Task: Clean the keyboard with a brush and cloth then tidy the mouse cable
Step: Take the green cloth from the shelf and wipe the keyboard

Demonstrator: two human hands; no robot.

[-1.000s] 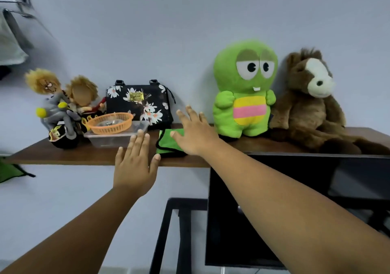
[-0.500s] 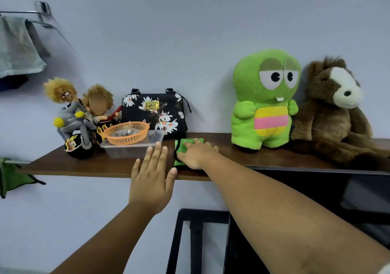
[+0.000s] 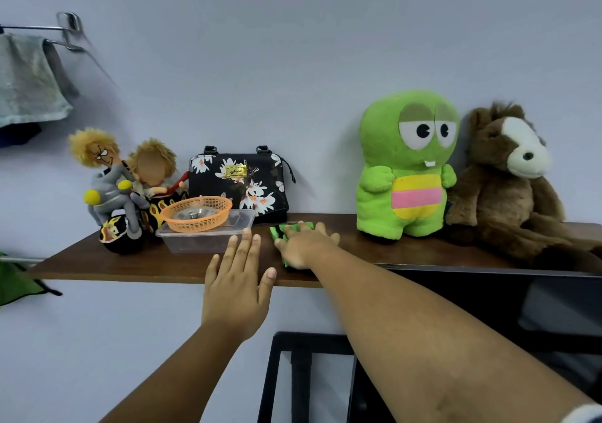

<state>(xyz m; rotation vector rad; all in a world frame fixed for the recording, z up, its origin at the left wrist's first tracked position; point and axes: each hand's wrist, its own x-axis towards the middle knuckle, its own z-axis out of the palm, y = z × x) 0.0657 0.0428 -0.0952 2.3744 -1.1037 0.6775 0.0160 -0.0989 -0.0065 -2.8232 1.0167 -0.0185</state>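
We see one green cloth [image 3: 280, 229] with dark edging, lying on the wooden shelf [image 3: 97, 264] near its front edge, between the clear plastic box [image 3: 208, 238] and the green plush toy [image 3: 404, 165]; most of it is covered by the right hand [image 3: 304, 243]. This hand lies on top of the cloth with the fingers bent down over it; it seems to grip the fabric, but the fingertips are hidden, so we cannot be sure. The left hand [image 3: 236, 284] is just beside it, raised in front of the shelf edge, with the fingers straight and a little spread, and it holds nothing.

Around them we count two plush toys, the green one and one brown horse plush [image 3: 508, 181] leaning against it; one black flowered bag [image 3: 239, 183] at the wall; one orange basket [image 3: 197, 212] resting on the plastic box, with a metal piece inside; and two dolls [image 3: 123, 181] on a toy motorbike at the left end. One grey towel [image 3: 27, 79] hangs on a wall rack at the upper left; a black frame [image 3: 301, 373] stands below the shelf.
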